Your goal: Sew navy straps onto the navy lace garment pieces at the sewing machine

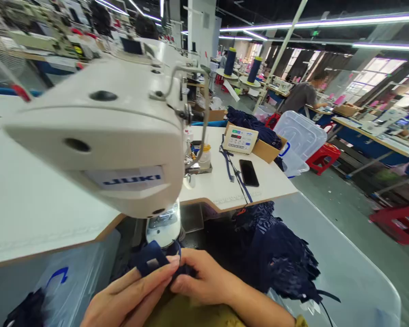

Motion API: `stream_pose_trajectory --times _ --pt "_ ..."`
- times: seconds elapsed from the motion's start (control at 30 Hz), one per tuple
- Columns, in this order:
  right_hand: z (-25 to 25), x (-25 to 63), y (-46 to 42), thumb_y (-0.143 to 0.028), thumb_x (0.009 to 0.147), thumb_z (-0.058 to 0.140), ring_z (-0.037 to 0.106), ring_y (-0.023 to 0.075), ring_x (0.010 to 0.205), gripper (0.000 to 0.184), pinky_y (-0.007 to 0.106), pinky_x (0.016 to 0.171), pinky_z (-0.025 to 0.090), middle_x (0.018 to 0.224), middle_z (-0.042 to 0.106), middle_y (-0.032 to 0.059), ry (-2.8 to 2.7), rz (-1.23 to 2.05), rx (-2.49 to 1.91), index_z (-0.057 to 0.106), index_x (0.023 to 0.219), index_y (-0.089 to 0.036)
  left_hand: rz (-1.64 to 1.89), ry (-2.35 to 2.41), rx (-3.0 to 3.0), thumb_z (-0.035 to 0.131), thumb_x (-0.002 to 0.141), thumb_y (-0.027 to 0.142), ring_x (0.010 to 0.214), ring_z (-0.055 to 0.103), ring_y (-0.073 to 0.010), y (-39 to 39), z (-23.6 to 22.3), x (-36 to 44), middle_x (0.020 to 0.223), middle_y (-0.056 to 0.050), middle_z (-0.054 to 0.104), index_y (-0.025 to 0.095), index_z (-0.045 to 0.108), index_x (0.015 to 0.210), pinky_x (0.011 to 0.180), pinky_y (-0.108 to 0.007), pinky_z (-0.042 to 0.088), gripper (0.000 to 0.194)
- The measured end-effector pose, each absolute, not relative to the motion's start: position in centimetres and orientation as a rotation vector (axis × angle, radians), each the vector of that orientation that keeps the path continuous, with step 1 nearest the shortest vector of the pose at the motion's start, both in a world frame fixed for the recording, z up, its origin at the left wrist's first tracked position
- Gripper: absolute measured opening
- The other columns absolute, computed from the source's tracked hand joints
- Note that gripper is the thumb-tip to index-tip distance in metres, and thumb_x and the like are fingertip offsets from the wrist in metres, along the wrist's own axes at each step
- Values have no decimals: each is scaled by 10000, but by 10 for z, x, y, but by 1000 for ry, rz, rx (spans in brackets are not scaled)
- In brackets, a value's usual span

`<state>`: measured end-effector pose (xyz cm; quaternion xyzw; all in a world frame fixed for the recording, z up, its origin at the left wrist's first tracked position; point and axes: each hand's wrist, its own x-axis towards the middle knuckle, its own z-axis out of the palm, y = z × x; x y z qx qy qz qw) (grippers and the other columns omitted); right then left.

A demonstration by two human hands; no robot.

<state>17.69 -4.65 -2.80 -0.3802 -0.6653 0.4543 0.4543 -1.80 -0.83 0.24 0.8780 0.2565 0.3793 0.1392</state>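
Both hands meet low in the middle of the head view, just in front of a white JUKI sewing machine [132, 136]. Between them is a navy fabric piece with a strap [152, 256]. My left hand [132, 290] has its fingers closed on the fabric, with a small pale patch, maybe a label, showing near its fingertips. Thumb and bent fingers of my right hand [204, 277] pinch the same piece from the other side. The machine's lit sewing arm [164, 227] stands just beyond the fabric. Part of the piece is hidden behind the fingers.
A pile of navy garments [282, 254] lies right of my hands over a clear plastic bin [354, 272]. On the white table are a phone [248, 173], a control box [240, 139] and loose navy straps [236, 170]. Farther back a person [300, 96] bends over a bench.
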Motion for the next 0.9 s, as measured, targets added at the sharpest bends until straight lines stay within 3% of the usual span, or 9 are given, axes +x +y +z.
stream_pose_trajectory --times 0.2,0.33,0.47,0.6,0.73,0.9 --pt "-9 184 -31 -338 851 614 564 128 733 144 233 704 443 798 626 -21 -1404 1064 -1253 613 926 -215 1148 1083 2390 512 912 369 684 687 -83 -6 3 -7 925 56 722 314 639 1104 589 -119 524 237" --pt "-11 183 -15 -355 866 566 457 105 639 166 220 600 355 685 509 -51 -1406 999 -1399 538 810 -202 1290 1302 2501 518 904 357 966 649 -182 -1 -10 -8 1123 -60 641 241 621 1158 783 -252 535 297" --pt "-12 182 -2 -343 862 558 396 99 597 166 224 572 308 645 417 -72 -1477 979 -1477 483 798 -210 1281 1062 2950 574 872 184 1156 568 -204 9 -10 -7 1244 -87 614 177 555 1249 1045 -339 381 378" --pt "-13 188 5 -338 879 546 396 100 598 157 221 585 332 662 409 -78 -1472 1043 -1380 453 921 -218 1070 926 3171 516 916 236 1202 548 -200 20 -10 -8 1256 -100 627 126 498 1303 1050 -331 337 403" --pt "-23 202 5 -360 942 460 459 115 683 243 232 640 374 744 472 -44 -1551 1139 -1209 441 1134 -211 1030 1031 3134 518 923 265 1172 572 -191 23 -15 -15 1302 -68 600 225 533 1282 995 -345 317 361" --pt "-32 209 6 -325 912 521 493 121 697 261 242 667 400 770 515 -29 -1485 1027 -1237 483 1146 -214 1067 1003 3010 484 938 272 1214 537 -190 16 -18 -15 1287 -13 612 284 527 1292 988 -351 288 357"
